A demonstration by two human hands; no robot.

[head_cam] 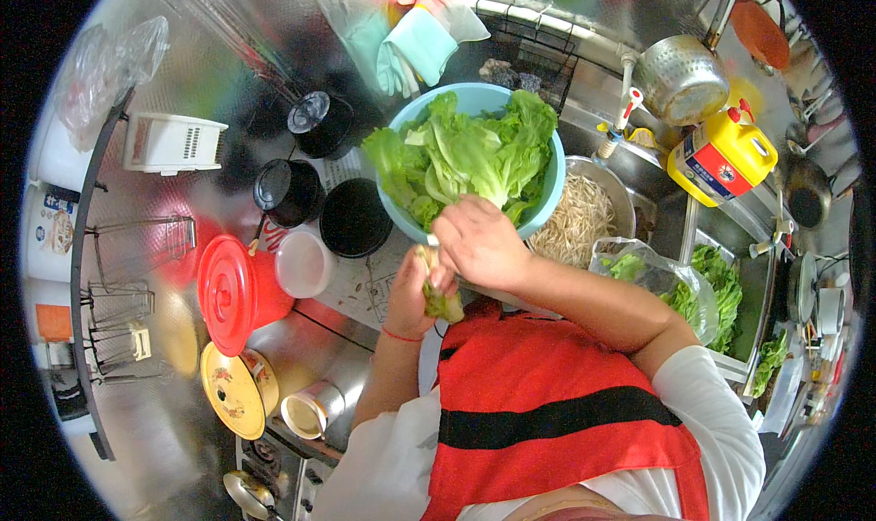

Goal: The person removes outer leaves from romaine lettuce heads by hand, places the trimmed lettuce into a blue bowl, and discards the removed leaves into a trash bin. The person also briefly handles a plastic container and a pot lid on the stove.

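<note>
My left hand (408, 292) grips a pale green lettuce stump (443, 303) just in front of the red apron (547, 357). Right beside it, my right hand (475, 237) is bent with its back to me, at the near rim of a light blue basin (560, 172). A small white bit shows at its fingertips, but what the fingers hold is hidden. Loose green lettuce leaves (479, 148) heap up in the basin, and some stick out past its rim. One leaf's pale base meets the right hand's knuckles; whether it is held cannot be seen.
A metal bowl of bean sprouts (578, 213) stands right of the basin, by the sink (643, 172). Further right are a clear plastic bag (698, 295), more lettuce (725, 302) and a yellow jug (722, 155). Black containers (356, 216) and a red lidded bucket (229, 295) stand left.
</note>
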